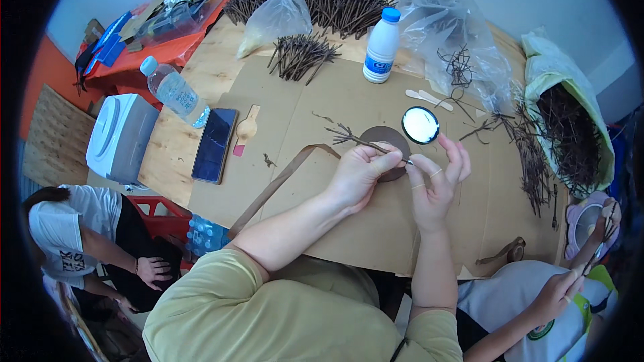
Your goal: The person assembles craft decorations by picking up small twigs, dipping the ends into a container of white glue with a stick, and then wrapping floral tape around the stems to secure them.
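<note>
My left hand (362, 173) pinches a thin brown branched twig (367, 142) between thumb and fingers, its forked tips pointing up and left. At the twig's lower end, the thumb and forefinger of my right hand (435, 184) are pinched together, with the other fingers raised. Light bands circle some of my fingers. Beneath the twig lies a dark brown disc (396, 136), partly hidden by my left hand. Just beyond my right hand stands a round dark-rimmed pot of white stuff (420, 125). A long brown strip (278, 184) runs off the cardboard (268, 117) beside my left forearm.
Bundled twigs (335, 3) line the back near a white bottle (382, 47). A water bottle (176, 92) and phone (215, 146) lie left. Loose twigs (530, 154) and a twig-filled sack (570, 127) are right. People sit either side; the right person's hands (563, 291) hold a twig.
</note>
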`<state>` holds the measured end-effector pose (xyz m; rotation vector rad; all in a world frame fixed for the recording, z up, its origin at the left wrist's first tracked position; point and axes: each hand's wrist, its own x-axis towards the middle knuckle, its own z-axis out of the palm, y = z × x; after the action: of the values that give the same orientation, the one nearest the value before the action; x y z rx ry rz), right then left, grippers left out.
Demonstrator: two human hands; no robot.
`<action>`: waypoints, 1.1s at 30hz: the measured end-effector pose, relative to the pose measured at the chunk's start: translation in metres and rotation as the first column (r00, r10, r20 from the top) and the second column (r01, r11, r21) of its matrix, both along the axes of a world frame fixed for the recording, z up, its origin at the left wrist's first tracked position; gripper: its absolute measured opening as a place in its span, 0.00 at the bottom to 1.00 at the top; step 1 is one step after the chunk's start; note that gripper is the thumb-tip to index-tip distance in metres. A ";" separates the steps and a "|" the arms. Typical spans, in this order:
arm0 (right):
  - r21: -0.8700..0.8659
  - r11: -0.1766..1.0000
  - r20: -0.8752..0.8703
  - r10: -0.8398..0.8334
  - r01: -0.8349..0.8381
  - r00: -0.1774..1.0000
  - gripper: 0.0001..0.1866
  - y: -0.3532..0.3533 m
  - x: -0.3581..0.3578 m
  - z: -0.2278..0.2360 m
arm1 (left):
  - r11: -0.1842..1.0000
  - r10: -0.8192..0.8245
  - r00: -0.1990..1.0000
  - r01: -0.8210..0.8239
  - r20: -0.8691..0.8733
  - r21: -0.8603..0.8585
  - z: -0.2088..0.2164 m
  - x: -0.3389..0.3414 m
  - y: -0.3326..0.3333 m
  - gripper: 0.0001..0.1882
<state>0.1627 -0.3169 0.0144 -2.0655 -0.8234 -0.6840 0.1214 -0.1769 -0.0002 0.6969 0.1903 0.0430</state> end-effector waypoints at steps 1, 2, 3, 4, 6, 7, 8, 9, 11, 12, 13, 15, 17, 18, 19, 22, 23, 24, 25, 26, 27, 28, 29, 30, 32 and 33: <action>-0.004 1.000 -0.033 0.012 -0.013 0.999 0.10 -0.001 0.000 -0.001 | 1.000 0.000 1.000 0.000 0.011 0.008 -0.001 0.000 0.000 0.04; -0.006 1.000 -0.067 0.026 -0.027 0.997 0.10 -0.002 0.000 -0.001 | 1.000 0.002 1.000 -0.002 0.022 0.018 -0.002 0.000 0.000 0.04; 0.008 1.000 -0.092 0.028 -0.027 0.995 0.10 -0.002 0.000 -0.001 | 0.999 0.010 0.999 -0.011 0.030 0.031 -0.002 0.000 0.000 0.04; 0.023 0.999 -0.118 0.030 -0.028 0.993 0.10 -0.001 0.000 -0.001 | 0.999 0.018 0.999 -0.020 0.038 0.044 -0.001 0.000 0.001 0.04; 0.054 0.998 -0.146 0.029 -0.021 0.989 0.09 0.000 -0.001 0.002 | 0.998 0.029 0.999 -0.031 0.046 0.062 0.001 0.000 0.001 0.03; 0.071 0.997 -0.148 0.026 -0.016 0.989 0.09 0.001 -0.003 0.006 | 0.997 0.032 0.998 -0.035 0.046 0.067 0.003 0.000 0.001 0.03; 0.087 0.996 -0.153 0.024 -0.010 0.988 0.09 0.002 -0.005 0.009 | 0.997 0.036 0.998 -0.039 0.044 0.071 0.003 0.000 0.001 0.03; 0.070 0.997 -0.115 0.025 -0.017 0.993 0.08 0.003 -0.005 0.008 | 0.996 0.033 0.998 -0.037 0.055 0.085 0.003 0.000 0.001 0.03; 0.035 0.999 -0.039 0.029 -0.027 0.999 0.08 0.004 -0.004 0.004 | 0.993 0.024 0.997 -0.033 0.076 0.111 0.002 -0.001 0.000 0.04; 0.025 0.999 -0.049 0.022 -0.021 0.999 0.08 0.003 -0.003 0.003 | 0.990 0.029 0.995 -0.042 0.097 0.137 0.000 0.000 0.000 0.04; 0.014 1.000 -0.058 0.015 -0.014 0.998 0.08 0.002 -0.003 0.002 | 0.985 0.033 0.992 -0.052 0.119 0.164 -0.002 0.000 0.000 0.04; 0.010 1.000 -0.097 0.019 -0.018 0.995 0.08 0.000 -0.002 0.002 | 0.975 0.032 0.988 -0.064 0.152 0.213 -0.005 0.001 0.000 0.05; 0.025 0.999 -0.155 0.039 -0.035 0.987 0.08 -0.002 -0.001 0.001 | 0.964 0.019 0.985 -0.064 0.174 0.257 -0.005 0.002 0.002 0.05; 0.056 0.997 -0.210 0.068 -0.057 0.975 0.08 -0.003 -0.001 0.000 | 0.955 0.006 0.985 -0.056 0.171 0.291 -0.004 0.003 0.003 0.05; 0.088 0.993 -0.264 0.098 -0.077 0.960 0.08 -0.004 0.000 -0.002 | 0.945 -0.007 0.986 -0.048 0.168 0.324 -0.003 0.003 0.005 0.06; 0.209 0.970 -0.383 0.199 -0.125 0.902 0.07 -0.003 0.001 -0.002 | 0.935 -0.030 0.990 -0.022 0.140 0.353 -0.003 0.003 0.008 0.06; 0.253 0.958 -0.413 0.232 -0.134 0.880 0.07 -0.003 0.001 -0.001 | 0.936 -0.037 0.991 -0.010 0.129 0.351 -0.002 0.004 0.008 0.07; 0.247 0.961 -0.399 0.218 -0.124 0.891 0.07 -0.003 0.001 -0.002 | 0.932 -0.049 0.990 -0.004 0.135 0.363 -0.003 0.004 0.008 0.08; 0.242 0.964 -0.385 0.203 -0.114 0.900 0.07 -0.004 0.001 -0.004 | 0.927 -0.061 0.988 0.003 0.142 0.374 -0.004 0.004 0.008 0.09; 0.237 0.966 -0.370 0.188 -0.103 0.910 0.07 -0.004 0.001 -0.005 | 0.923 -0.073 0.986 0.010 0.148 0.386 -0.002 0.004 0.008 0.10; 0.222 0.972 -0.338 0.156 -0.082 0.928 0.07 -0.004 0.001 -0.004 | 0.934 -0.053 0.986 -0.007 0.158 0.357 0.001 0.004 0.007 0.10; 0.207 0.976 -0.305 0.123 -0.061 0.944 0.07 -0.003 -0.001 -0.001 | 0.944 -0.033 0.986 -0.024 0.166 0.328 0.006 0.003 0.004 0.10; 0.194 0.980 -0.270 0.092 -0.039 0.958 0.07 -0.003 -0.002 0.002 | 0.953 -0.011 0.985 -0.042 0.175 0.299 0.009 0.002 0.003 0.10; 0.164 0.986 -0.232 0.053 -0.015 0.971 0.07 -0.003 -0.003 0.004 | 0.970 0.002 0.985 -0.043 0.170 0.238 0.008 0.003 0.004 0.10; 0.108 0.993 -0.152 -0.022 0.039 0.988 0.06 -0.002 -0.006 0.006 | 0.993 0.027 0.987 -0.045 0.156 0.113 0.000 0.006 0.007 0.09; 0.093 0.995 -0.135 -0.021 0.034 0.991 0.06 -0.002 -0.006 0.005 | 0.997 0.026 0.988 -0.037 0.152 0.069 -0.005 0.009 0.009 0.07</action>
<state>0.1570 -0.3185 0.0199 -2.0163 -0.6747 -0.5810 0.1300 -0.1681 -0.0056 0.7586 0.0550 0.1328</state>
